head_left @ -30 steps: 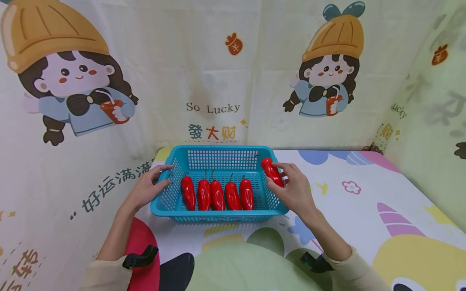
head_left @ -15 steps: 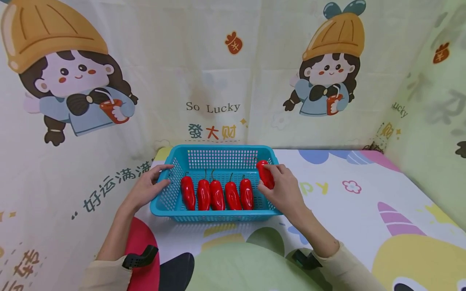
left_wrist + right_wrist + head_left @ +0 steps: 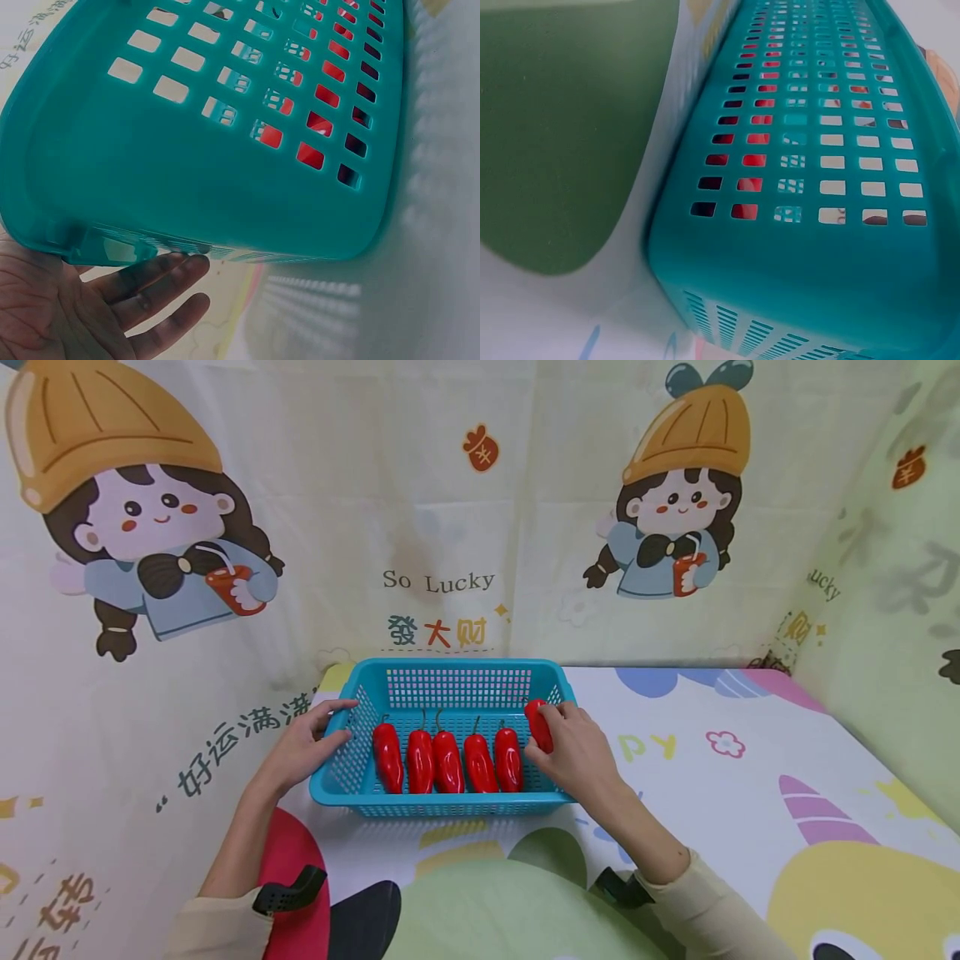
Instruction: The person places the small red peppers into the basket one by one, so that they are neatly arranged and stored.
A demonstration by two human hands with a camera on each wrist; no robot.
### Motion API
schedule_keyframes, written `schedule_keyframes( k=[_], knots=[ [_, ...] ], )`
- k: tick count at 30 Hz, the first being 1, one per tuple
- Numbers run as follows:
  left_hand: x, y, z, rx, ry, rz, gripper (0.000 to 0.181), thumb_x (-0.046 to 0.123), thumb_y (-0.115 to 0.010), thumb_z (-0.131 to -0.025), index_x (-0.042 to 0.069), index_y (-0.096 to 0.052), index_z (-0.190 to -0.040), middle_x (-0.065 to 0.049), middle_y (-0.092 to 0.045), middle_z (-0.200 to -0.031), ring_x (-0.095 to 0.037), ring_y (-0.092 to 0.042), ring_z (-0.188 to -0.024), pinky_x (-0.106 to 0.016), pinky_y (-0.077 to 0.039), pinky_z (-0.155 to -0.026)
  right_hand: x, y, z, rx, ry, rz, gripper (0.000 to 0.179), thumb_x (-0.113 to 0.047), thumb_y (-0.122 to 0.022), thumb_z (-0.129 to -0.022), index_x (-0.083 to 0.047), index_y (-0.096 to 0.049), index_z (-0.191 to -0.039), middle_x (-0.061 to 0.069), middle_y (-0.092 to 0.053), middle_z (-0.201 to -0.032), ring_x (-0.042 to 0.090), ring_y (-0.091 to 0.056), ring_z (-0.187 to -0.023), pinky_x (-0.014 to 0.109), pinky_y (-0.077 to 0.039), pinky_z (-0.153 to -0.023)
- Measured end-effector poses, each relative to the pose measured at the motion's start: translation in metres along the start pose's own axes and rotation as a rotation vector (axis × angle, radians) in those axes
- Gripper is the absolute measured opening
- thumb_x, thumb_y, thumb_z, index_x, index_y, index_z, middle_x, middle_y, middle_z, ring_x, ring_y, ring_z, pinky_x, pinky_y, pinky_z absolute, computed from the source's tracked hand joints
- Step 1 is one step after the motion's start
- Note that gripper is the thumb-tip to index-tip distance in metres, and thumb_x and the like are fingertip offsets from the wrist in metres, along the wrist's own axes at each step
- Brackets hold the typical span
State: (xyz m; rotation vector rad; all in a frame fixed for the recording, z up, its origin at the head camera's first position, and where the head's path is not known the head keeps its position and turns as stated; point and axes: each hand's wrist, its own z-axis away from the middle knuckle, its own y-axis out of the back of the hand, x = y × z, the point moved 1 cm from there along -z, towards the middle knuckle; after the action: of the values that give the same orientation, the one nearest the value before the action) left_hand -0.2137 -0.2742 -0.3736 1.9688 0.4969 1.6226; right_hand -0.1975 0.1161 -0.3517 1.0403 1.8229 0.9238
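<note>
A blue plastic basket (image 3: 450, 799) stands on the table, with several glossy red chili peppers (image 3: 447, 762) lined up inside, stems toward the back. My left hand (image 3: 300, 747) holds the basket's left end, index finger and thumb over the rim. In the left wrist view, other fingers of the left hand (image 3: 112, 307) lie outside the end wall below the rim. At the right end of the basket my right hand (image 3: 577, 752) grips another red chili pepper (image 3: 537, 724), mostly covered by the fingers. The right wrist view shows only the basket's outer walls (image 3: 795, 255), not the hand.
The table is covered by a cartoon-print cloth (image 3: 697, 785). Behind the basket hangs a printed curtain (image 3: 540, 552), close to its back rim. A second curtain (image 3: 900, 635) closes off the right side.
My right hand has moved left and down into the basket with its chili pepper, nearer to the row. The left hand and the basket have stayed in place.
</note>
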Motion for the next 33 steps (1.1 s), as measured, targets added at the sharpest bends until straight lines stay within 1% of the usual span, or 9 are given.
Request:
schedule_keyframes(
  k=[4,8,11,18,23,28,31,33],
  knots=[
    [0.001,0.000,0.000,0.001,0.004,-0.003,0.057,0.014,-0.063,-0.099,0.008,-0.045,-0.152,-0.030,-0.048,-0.145,-0.049,-0.055,-0.121,-0.051,-0.060,-0.085,0.000,0.000,0.001,0.006,0.010,0.016,0.054,-0.025,-0.082,-0.081,-0.001,-0.065,-0.127,0.018,-0.066,-0.115,0.029,-0.062,-0.092,0.039,-0.061,-0.071],
    [0.002,0.000,0.000,0.003,0.005,-0.001,0.057,0.013,-0.063,-0.099,0.007,-0.045,-0.152,-0.030,-0.048,-0.145,-0.049,-0.055,-0.121,-0.051,-0.060,-0.085,-0.001,0.000,0.001,0.013,0.019,0.012,0.052,-0.024,-0.082,-0.082,-0.001,-0.066,-0.127,0.019,-0.067,-0.117,0.030,-0.065,-0.094,0.042,-0.061,-0.075],
    [0.001,0.000,0.000,0.004,0.005,-0.001,0.057,0.013,-0.063,-0.099,0.007,-0.045,-0.152,-0.030,-0.049,-0.145,-0.049,-0.055,-0.121,-0.051,-0.060,-0.085,0.000,0.001,0.001,0.022,0.025,-0.001,0.052,-0.024,-0.082,-0.082,-0.001,-0.067,-0.126,0.019,-0.068,-0.117,0.031,-0.066,-0.095,0.043,-0.062,-0.076],
    [0.002,0.000,0.000,0.002,0.007,-0.001,0.057,0.014,-0.063,-0.099,0.008,-0.045,-0.153,-0.029,-0.049,-0.145,-0.048,-0.056,-0.119,-0.050,-0.061,-0.085,0.001,0.000,0.002,0.048,0.041,-0.028,0.046,-0.023,-0.079,-0.085,-0.001,-0.068,-0.123,0.017,-0.070,-0.114,0.030,-0.067,-0.094,0.043,-0.062,-0.076],
    [0.002,0.000,0.001,-0.005,0.009,0.003,0.056,0.014,-0.062,-0.100,0.008,-0.045,-0.153,-0.029,-0.049,-0.144,-0.048,-0.055,-0.120,-0.049,-0.061,-0.084,0.002,0.001,0.004,0.070,0.050,-0.084,0.044,-0.023,-0.078,-0.087,-0.001,-0.069,-0.124,0.017,-0.071,-0.116,0.030,-0.068,-0.096,0.043,-0.062,-0.075],
    [0.001,0.000,0.001,-0.006,0.001,0.006,0.054,0.015,-0.061,-0.101,0.008,-0.045,-0.152,-0.029,-0.050,-0.143,-0.046,-0.056,-0.118,-0.048,-0.061,-0.085,0.004,0.005,0.008,0.075,0.038,-0.198,0.041,-0.025,-0.076,-0.090,-0.004,-0.069,-0.125,0.013,-0.071,-0.119,0.029,-0.069,-0.092,0.041,-0.062,-0.073],
    [0.001,0.000,0.001,-0.005,-0.004,0.013,0.054,0.014,-0.061,-0.101,0.008,-0.045,-0.152,-0.029,-0.051,-0.143,-0.046,-0.056,-0.117,-0.047,-0.060,-0.084,0.005,0.009,0.012,0.105,0.050,-0.269,0.039,-0.023,-0.076,-0.091,-0.006,-0.069,-0.125,0.011,-0.072,-0.118,0.027,-0.068,-0.092,0.038,-0.061,-0.071],
    [0.002,0.001,0.001,-0.007,0.000,0.015,0.055,0.014,-0.061,-0.101,0.008,-0.045,-0.153,-0.029,-0.051,-0.142,-0.046,-0.056,-0.117,-0.047,-0.061,-0.084,0.007,0.011,0.015,0.143,0.068,-0.302,0.038,-0.021,-0.077,-0.090,-0.006,-0.069,-0.125,0.011,-0.072,-0.114,0.025,-0.067,-0.091,0.037,-0.059,-0.070]
  ],
)
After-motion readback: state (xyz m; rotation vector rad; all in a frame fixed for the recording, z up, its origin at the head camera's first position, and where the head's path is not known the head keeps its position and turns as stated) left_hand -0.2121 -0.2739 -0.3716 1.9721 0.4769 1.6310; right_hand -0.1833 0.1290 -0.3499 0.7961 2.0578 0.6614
